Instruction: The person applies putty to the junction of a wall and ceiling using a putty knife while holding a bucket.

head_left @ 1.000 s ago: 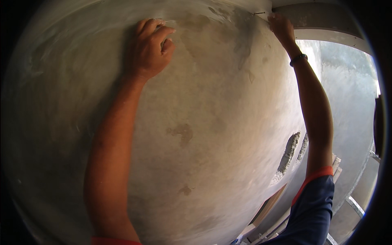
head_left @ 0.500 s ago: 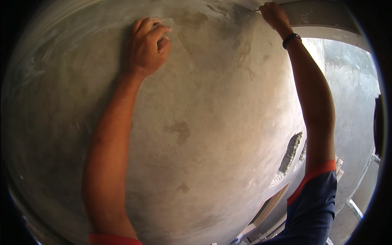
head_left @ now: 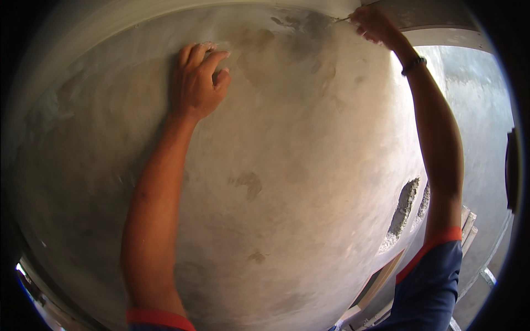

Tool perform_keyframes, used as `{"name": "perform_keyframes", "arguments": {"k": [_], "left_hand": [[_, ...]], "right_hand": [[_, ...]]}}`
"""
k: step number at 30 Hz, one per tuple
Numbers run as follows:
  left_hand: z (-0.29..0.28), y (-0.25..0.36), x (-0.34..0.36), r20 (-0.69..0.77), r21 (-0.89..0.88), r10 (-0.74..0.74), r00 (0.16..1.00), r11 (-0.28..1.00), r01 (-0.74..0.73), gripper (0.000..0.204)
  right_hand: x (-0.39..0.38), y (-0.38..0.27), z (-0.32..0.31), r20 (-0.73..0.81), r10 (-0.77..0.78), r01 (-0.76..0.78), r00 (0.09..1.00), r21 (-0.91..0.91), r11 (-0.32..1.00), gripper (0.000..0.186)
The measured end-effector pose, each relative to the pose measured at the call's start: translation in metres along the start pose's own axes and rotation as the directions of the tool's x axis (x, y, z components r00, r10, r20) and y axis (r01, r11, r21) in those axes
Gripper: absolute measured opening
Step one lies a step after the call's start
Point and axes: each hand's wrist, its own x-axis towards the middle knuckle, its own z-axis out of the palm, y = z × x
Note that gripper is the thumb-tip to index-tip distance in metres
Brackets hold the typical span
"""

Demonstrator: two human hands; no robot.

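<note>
While the left hand [head_left: 199, 83] rested its fingertips high on the grey wall [head_left: 292, 138], half open with the thumb standing apart from the forefinger, the right hand [head_left: 375, 25] reached up beside the beam [head_left: 428, 16]. Its fingers were closed on the near end of a thin dark rod [head_left: 342, 20], which pointed left at the top of the wall; I couldn't tell whether its tip touched. A dark bracelet [head_left: 414, 65] circled that wrist, and a rough gouge [head_left: 404, 207] showed lower down.
</note>
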Motion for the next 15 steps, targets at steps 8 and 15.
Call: {"name": "perform_keyframes", "arguments": {"k": [8, 15], "left_hand": [[0.015, 0.066, 0.009, 0.086, -0.361, -0.091, 0.992, 0.925, 0.117, 0.026], [0.027, 0.087, 0.016, 0.197, -0.276, -0.162, 0.967, 0.937, 0.213, 0.023]], "right_hand": [[-0.128, -0.136, 0.155, 0.174, 0.041, -0.02, 0.984, -0.121, 0.992, 0.028], [-0.132, -0.129, 0.171, 0.206, 0.006, -0.002, 0.979, -0.023, 1.0, 0.028]]}}
